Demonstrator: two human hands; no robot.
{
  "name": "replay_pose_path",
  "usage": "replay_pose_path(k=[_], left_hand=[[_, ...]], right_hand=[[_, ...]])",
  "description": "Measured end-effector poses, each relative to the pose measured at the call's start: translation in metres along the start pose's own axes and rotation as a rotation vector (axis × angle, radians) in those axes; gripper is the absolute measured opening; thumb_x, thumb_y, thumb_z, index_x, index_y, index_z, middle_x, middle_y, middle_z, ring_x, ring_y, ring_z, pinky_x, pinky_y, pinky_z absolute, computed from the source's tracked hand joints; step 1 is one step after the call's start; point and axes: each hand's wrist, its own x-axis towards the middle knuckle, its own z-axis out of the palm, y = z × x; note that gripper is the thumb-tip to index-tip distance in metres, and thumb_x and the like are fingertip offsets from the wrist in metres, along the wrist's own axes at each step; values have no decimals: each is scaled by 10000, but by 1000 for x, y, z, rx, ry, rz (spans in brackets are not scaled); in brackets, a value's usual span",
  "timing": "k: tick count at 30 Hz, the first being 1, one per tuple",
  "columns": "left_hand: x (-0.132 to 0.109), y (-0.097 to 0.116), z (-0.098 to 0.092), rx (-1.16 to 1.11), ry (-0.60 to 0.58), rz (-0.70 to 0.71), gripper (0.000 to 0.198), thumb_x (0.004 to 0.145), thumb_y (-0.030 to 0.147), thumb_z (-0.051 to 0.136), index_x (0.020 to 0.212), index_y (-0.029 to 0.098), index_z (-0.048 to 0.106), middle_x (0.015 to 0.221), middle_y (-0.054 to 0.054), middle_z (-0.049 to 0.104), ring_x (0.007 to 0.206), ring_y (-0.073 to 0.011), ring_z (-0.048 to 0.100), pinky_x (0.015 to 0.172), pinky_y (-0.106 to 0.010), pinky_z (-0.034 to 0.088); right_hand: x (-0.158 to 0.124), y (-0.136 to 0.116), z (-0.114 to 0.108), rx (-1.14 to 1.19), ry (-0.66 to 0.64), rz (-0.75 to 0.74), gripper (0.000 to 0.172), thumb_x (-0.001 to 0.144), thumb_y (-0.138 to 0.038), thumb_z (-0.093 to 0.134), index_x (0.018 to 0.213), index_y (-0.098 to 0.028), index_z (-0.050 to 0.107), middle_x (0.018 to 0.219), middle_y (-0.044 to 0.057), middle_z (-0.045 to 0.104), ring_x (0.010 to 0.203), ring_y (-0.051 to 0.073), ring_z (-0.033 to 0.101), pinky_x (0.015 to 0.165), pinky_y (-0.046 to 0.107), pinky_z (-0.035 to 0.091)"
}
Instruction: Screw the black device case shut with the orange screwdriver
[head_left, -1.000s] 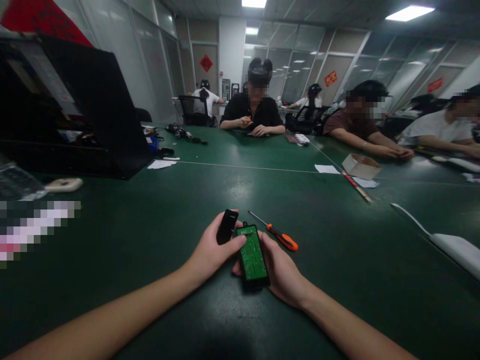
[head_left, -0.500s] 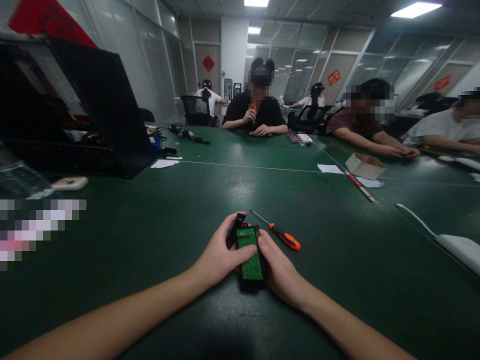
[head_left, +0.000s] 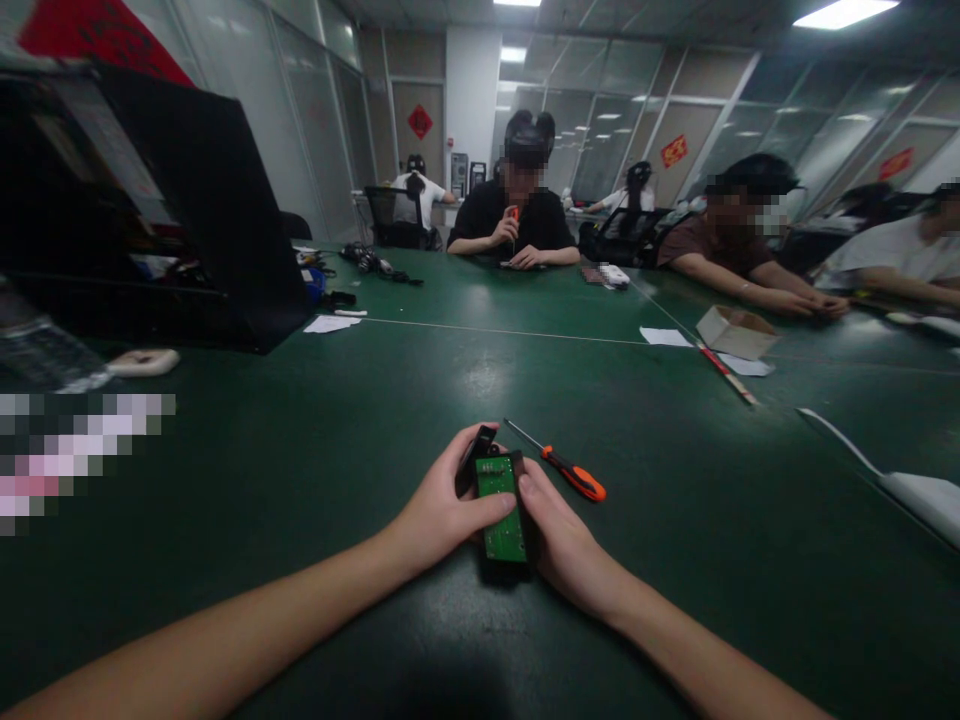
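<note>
A green circuit board [head_left: 501, 525] sits in a black casing, held above the green table [head_left: 337, 430] between my two hands. My left hand [head_left: 450, 505] has its thumb lying across the board's face, and a separate-looking black piece [head_left: 475, 455] stands tilted between its thumb and fingers. Against the casing's right edge, my right hand [head_left: 559, 525] grips with its thumb near the top; its other fingers are mostly hidden beneath. Just beyond my right hand lies a screwdriver [head_left: 574, 474] with an orange and black handle, its tip pointing up and left.
A large black open case [head_left: 262, 230] stands at the left, near a clear plastic item [head_left: 45, 345]. A small box [head_left: 735, 332], papers and a red stick [head_left: 726, 372] lie at the right. Across the table, a person [head_left: 517, 215] holds an orange-handled tool.
The view has shifted very slightly. My hands keep the same grip on the circuit board and casing, with no clear movement.
</note>
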Motion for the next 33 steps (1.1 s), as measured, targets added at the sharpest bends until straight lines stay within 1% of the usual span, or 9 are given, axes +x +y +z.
replay_pose_path(k=[4, 11, 18, 24, 26, 28, 29, 31, 33], left_hand=[[0, -1, -1, -11, -9, 2, 721, 726, 287, 786, 1355, 183, 451, 1321, -134, 577, 1236, -317, 567, 1064, -431, 448], [1, -2, -2, -15, -16, -1, 717, 738, 299, 785, 1362, 192, 449, 1356, -138, 570, 1242, -319, 571, 1061, -427, 449], [0, 1, -4, 17, -1, 33, 673, 755, 306, 771, 1354, 190, 486, 1344, -131, 591, 1251, -323, 562, 1079, -436, 422], [3, -3, -5, 97, 42, 90, 573, 826, 340, 700, 1340, 181, 501, 1332, -118, 603, 1244, -298, 554, 1072, -396, 410], [3, -6, -5, 84, 67, 79, 548, 860, 399, 665, 1342, 188, 511, 1284, -102, 627, 1142, -264, 599, 970, -346, 466], [4, -11, -4, 42, 95, 42, 540, 908, 505, 580, 1343, 190, 525, 1073, -69, 681, 876, -201, 634, 766, -290, 496], [5, -13, -4, 11, 108, 24, 547, 934, 556, 512, 1330, 181, 542, 904, -40, 674, 724, -167, 595, 663, -267, 470], [6, -17, -5, -69, 111, -2, 579, 967, 597, 409, 1291, 149, 581, 645, 17, 557, 538, -126, 463, 540, -243, 384], [7, -19, -6, -146, 96, -5, 551, 977, 570, 422, 1242, 130, 620, 627, 14, 546, 517, -113, 437, 522, -238, 363]], right_hand=[[0, -1, 2, 33, 4, 15, 387, 985, -438, 546, 1345, -299, 532, 1357, 35, 615, 1270, 191, 559, 1142, 373, 335], [0, -11, 9, 151, -15, 76, 443, 928, -414, 632, 1336, -275, 531, 1302, 58, 645, 1200, 228, 607, 1040, 395, 444], [-1, -17, 6, 188, -72, 96, 479, 912, -340, 662, 1363, -261, 519, 1332, 72, 633, 1219, 226, 603, 1060, 402, 427], [-1, -23, 10, 157, -74, 89, 499, 853, -315, 739, 1316, -225, 575, 1229, 83, 693, 1172, 233, 633, 1099, 437, 396], [-1, -24, 10, 152, -74, 81, 470, 848, -319, 745, 1281, -209, 601, 1183, 87, 712, 1142, 235, 649, 1081, 443, 418], [-1, -24, 9, 142, -73, 71, 432, 834, -325, 759, 1224, -187, 635, 1143, 95, 724, 1097, 238, 670, 1047, 442, 451], [-1, -24, 9, 137, -67, 63, 419, 824, -326, 768, 1197, -179, 648, 1127, 99, 729, 1073, 241, 680, 1029, 442, 466], [-1, -24, 8, 133, -32, 38, 407, 809, -322, 780, 1169, -175, 662, 1112, 101, 734, 1035, 242, 695, 1003, 442, 486], [0, -25, 7, 128, 21, 11, 413, 798, -316, 784, 1171, -184, 664, 1127, 99, 735, 1023, 243, 700, 992, 442, 495]])
